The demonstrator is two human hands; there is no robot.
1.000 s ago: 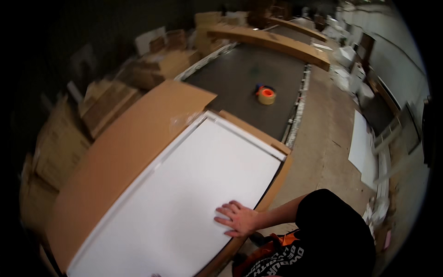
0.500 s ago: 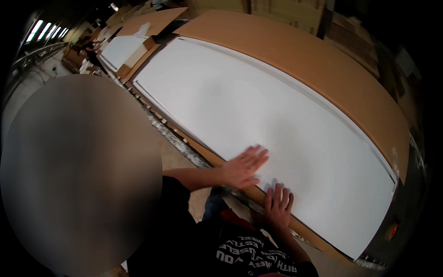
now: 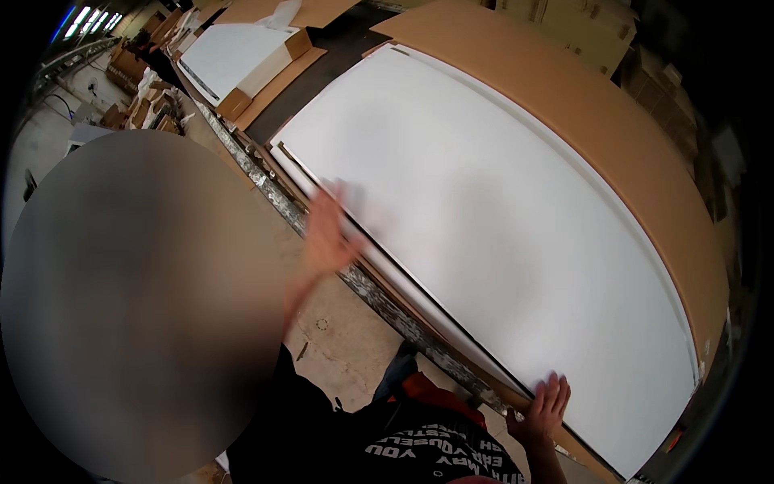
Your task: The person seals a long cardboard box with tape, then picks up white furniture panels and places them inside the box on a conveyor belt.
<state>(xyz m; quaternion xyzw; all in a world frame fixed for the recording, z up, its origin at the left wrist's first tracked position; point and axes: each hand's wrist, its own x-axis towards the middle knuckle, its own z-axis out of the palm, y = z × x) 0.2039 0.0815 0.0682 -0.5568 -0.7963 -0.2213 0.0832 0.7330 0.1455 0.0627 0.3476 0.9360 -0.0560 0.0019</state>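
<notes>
A large white flat panel (image 3: 451, 210) lies in an opened brown cardboard box, with a thin dark line along its near edge. Over the left part of that edge is my left hand (image 3: 329, 230), blurred by motion, its fingers stretched and thumb apart, holding nothing. My right hand (image 3: 545, 411) rests at the near edge farther right. Its fingers lie on the panel's top face, while the thumb sits off the edge on the near side.
The box's cardboard flap (image 3: 564, 105) stretches along the far side. A worn metal rail (image 3: 379, 300) runs below the near edge. Farther left on the line lies another opened box with a white panel (image 3: 234, 60). Stacked cartons (image 3: 588, 32) stand behind.
My left hand has moved left along the near edge and off the panel's face. My right hand has slid right along the edge. The view has shifted, showing more of the near edge.
</notes>
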